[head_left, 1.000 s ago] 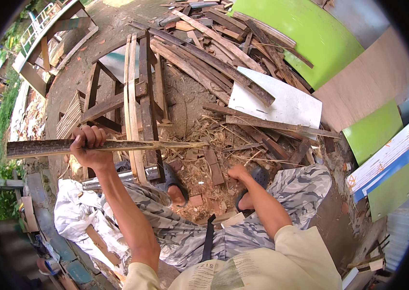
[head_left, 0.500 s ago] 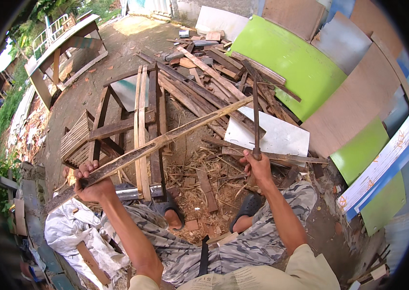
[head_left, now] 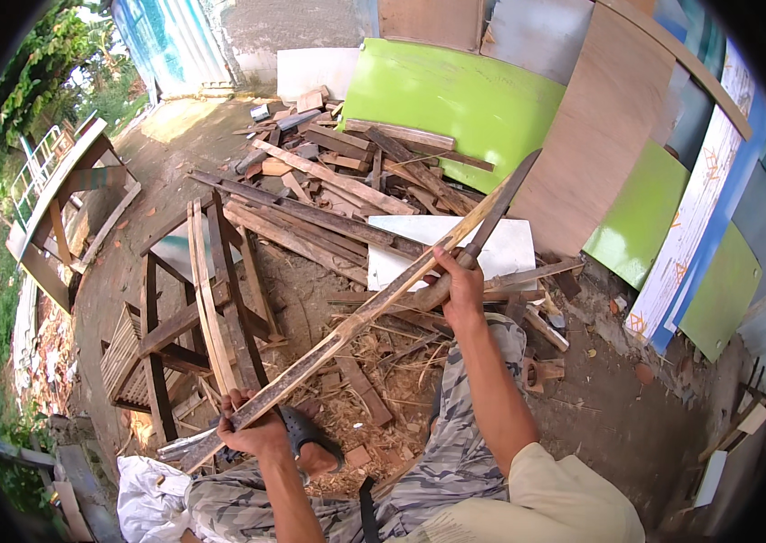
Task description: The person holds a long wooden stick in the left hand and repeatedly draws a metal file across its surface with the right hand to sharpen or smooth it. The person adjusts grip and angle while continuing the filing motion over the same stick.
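A long wooden strip (head_left: 339,337), dark and rough along one face, slants from lower left to upper right across my lap. Near its lower end my left hand (head_left: 254,427) is closed around it. My right hand (head_left: 461,288) grips the wooden handle of a machete (head_left: 502,210). The dark blade points up and away, close alongside the strip's far end. Fingers of that right hand also rest against the strip; whether they grip it too is hard to tell. A wooden frame (head_left: 236,299) with pale slats leaning on it stands ahead to the left.
Scrap planks (head_left: 310,222) lie heaped ahead, beside a white board (head_left: 511,242). Green panels (head_left: 455,95) and a brown sheet (head_left: 586,136) lean at the right. Wood shavings (head_left: 401,371) cover the ground between my feet. A wooden table (head_left: 84,190) stands far left.
The machete, upright and apart from the strip before, now lies slanted alongside it, with my right hand against the strip. My left hand has shifted right and down. The view has turned right.
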The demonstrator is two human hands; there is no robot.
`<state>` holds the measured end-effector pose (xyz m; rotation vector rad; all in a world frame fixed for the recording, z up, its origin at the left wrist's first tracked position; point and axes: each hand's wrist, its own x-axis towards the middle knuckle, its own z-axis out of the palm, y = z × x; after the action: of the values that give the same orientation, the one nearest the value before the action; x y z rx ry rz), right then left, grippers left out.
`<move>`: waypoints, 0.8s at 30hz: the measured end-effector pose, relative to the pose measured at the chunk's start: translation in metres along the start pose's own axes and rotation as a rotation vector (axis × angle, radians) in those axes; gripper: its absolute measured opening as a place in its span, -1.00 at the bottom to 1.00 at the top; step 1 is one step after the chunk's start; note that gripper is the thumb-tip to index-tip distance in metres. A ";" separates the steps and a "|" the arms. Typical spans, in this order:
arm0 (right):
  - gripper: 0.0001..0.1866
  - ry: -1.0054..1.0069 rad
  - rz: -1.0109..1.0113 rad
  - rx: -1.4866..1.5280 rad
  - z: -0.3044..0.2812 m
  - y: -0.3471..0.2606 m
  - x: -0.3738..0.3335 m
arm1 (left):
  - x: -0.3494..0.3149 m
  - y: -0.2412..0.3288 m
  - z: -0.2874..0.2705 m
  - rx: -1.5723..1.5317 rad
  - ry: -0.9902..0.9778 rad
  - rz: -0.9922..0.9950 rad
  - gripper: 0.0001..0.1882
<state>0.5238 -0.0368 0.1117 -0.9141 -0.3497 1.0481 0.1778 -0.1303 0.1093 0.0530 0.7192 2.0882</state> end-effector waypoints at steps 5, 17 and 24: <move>-0.76 0.061 -0.045 0.137 -0.023 -0.022 0.013 | -0.074 -0.026 -0.020 0.424 0.041 -0.788 -0.35; -0.72 -0.133 -0.004 -0.148 0.007 0.010 -0.019 | -0.057 -0.088 0.090 1.291 -0.821 0.023 -0.68; -0.67 -0.313 0.068 -0.309 0.017 0.028 -0.040 | -0.045 -0.116 0.225 1.097 -1.094 0.398 -0.60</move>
<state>0.4766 -0.0575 0.1063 -1.0419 -0.7620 1.2239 0.3587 -0.0090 0.2472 1.8682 1.0481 1.3707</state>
